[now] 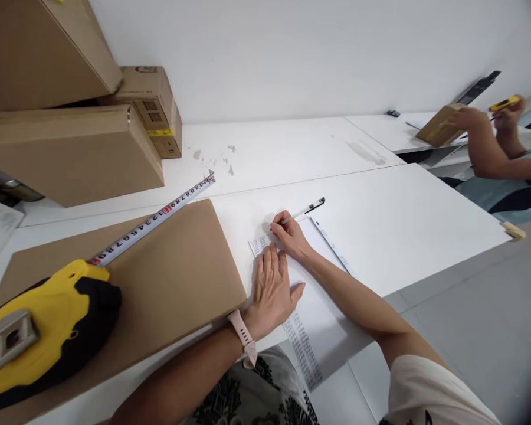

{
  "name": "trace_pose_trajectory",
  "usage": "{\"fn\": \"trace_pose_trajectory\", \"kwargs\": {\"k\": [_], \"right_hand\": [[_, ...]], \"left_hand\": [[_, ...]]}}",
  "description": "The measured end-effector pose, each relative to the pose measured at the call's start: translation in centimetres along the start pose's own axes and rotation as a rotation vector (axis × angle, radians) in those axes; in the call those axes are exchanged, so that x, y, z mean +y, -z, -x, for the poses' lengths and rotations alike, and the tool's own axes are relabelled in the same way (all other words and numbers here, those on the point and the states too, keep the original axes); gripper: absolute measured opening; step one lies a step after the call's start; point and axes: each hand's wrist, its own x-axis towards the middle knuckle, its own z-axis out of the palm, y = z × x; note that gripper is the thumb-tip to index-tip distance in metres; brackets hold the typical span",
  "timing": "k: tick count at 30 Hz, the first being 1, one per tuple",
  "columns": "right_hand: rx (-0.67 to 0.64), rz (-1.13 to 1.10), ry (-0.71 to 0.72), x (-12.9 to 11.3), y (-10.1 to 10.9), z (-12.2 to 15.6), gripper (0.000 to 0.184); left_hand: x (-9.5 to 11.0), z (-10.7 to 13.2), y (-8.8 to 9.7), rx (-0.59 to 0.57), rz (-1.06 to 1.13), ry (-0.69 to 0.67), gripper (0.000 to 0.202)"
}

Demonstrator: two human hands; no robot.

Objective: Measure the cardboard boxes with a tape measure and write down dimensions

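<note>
My right hand (291,235) is closed round a pen (301,212), its tip on the top of a printed sheet of paper (318,321) lying on the white table (402,218). Flat on that sheet just below rests my left hand (272,289), fingers stretched out, a pale watch strap on its wrist. To the left lies a flat brown cardboard box (177,277), close to my left hand. On the box sits a yellow and black tape measure (39,330), its blade (159,215) pulled out toward the far edge.
Several cardboard boxes (71,147) are stacked at the back left against the wall. At the far right another person (491,147) holds a small box and a yellow tool over a second table. Grey floor lies to the right.
</note>
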Motion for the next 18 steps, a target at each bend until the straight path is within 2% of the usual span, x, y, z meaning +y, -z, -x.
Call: {"fn": "trace_pose_trajectory", "kwargs": {"k": [4,7,11,14,18], "right_hand": [[-0.032,-0.034,0.012,0.3,0.5,0.5,0.027],[-0.004,-0.062,-0.007,0.3,0.3,0.8,0.028],[0.024,0.105,0.026,-0.3,0.3,0.9,0.021],[-0.005,0.23,0.069,-0.8,0.5,1.0,0.017],[-0.03,0.244,0.044,-0.9,0.6,0.9,0.018]], "left_hand": [[-0.1,-0.2,0.2,0.002,0.001,-0.013,0.082],[-0.1,-0.3,0.4,-0.015,-0.007,-0.022,0.084],[0.0,-0.3,0.5,-0.028,-0.006,-0.015,0.082],[0.1,-0.3,0.4,-0.027,0.01,-0.016,0.082],[0.0,-0.3,0.4,-0.039,0.018,-0.015,0.081]]}}
